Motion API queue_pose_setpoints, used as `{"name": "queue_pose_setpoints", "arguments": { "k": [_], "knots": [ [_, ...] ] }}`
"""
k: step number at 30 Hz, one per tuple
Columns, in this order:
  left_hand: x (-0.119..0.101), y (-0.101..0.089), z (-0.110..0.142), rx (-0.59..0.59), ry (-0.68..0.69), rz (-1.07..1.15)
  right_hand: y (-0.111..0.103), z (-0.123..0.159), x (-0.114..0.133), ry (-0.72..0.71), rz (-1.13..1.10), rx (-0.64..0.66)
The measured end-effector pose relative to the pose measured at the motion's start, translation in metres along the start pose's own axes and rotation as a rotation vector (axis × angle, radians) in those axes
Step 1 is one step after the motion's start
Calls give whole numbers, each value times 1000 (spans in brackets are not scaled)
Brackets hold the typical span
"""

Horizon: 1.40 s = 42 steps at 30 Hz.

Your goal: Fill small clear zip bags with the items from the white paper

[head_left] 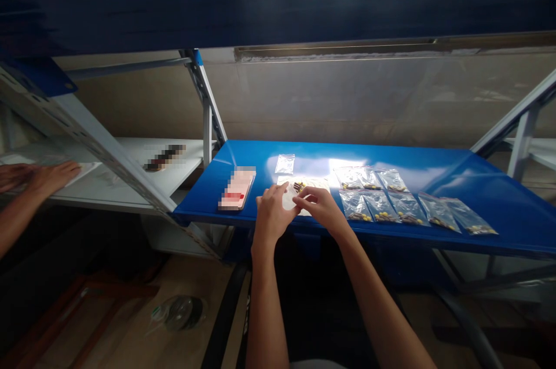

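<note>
Blue shelf [443, 172]: both hands working at a pale packet [288, 201]

Left hand [273, 207] is grasping the pale packet, its thumb and fingers curving around it. Right hand [320, 202] is meeting it from the other side, thumb and index tips pinching close; whether anything is sitting between those tips, cannot tell. Small dark pieces [299, 186] are showing just past the fingertips, with a light sheet [322, 182] lying beyond and partly behind the right hand.

Step in hand, as judged: fine two-handed handling, left steadying, right doing the fingertip work. Next move is calling for a light pinch and a steady left grip, since the pieces are looking small and easy to drop.

Right of the right hand, clear bags [407, 207] holding yellow and dark bits are lying in two rough rows. Beyond the left hand, a small flat bag [285, 164] is lying by itself; left of it, a phone [236, 189] is lying partly pixelated. Farther left, another person's hands [54, 176] are resting over a white shelf [130, 186].
</note>
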<state>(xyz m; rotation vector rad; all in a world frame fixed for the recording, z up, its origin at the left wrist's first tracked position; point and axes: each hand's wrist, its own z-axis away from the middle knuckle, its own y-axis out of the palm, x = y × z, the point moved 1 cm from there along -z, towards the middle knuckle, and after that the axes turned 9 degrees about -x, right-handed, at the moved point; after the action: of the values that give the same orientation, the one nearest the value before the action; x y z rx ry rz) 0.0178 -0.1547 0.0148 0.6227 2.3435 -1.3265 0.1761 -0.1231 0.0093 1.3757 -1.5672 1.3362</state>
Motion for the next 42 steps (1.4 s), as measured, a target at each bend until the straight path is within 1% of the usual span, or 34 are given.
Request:
{"name": "queue_pose_setpoints", "arguments": {
  "k": [2, 3, 5, 7, 9, 11, 15, 20, 23, 27, 29, 33, 35, 37, 40, 42],
  "knots": [
    [3, -1, 0, 5, -11, 26, -5, -6, -3, -24, -20, 67],
    [5, -1, 0, 1, -20, 37, -7, -10, -6, -37, -10, 72],
    [8, -3, 0, -15, -40, 55, -11, -21, -15, -61, 94, 22],
    [10, -4, 0, -29, -63, 73, -11, -31, -24, -93, 280, -52],
    [11, -5, 0, -30, -79, 94, -7, -39, -32, -139, 455, -79],
    [13, -6, 0, -27, -92, 114, 0, -42, -36, -181, 567, -69],
    [17, -6, 1, -30, -87, 118, 10, -43, -37, -191, 700, -25],
    [20, -6, 1, -21, -67, 105, 17, -43, -36, -191, 812, 9],
    [20, -4, 1, -10, -65, 101, 15, -44, -34, -209, 808, 9],
    [22, -1, 2, -5, -76, 128, 5, -44, -21, -266, 640, 10],
    [23, 0, 2, 3, -75, 166, 1, -44, -9, -298, 547, 66],
    [23, -1, 1, 22, -67, 250, 1, -43, 11, -327, 452, 258],
    [23, -2, 0, 20, -64, 292, 1, -43, 17, -341, 415, 338],
    [24, -3, 0, 4, -71, 337, -2, -45, 19, -357, 368, 375],
    [26, -2, 1, -20, -95, 376, -12, -53, 15, -369, 331, 348],
    [27, -1, 1, -24, -102, 378, -19, -61, 7, -348, 377, 268]
  ]
}}
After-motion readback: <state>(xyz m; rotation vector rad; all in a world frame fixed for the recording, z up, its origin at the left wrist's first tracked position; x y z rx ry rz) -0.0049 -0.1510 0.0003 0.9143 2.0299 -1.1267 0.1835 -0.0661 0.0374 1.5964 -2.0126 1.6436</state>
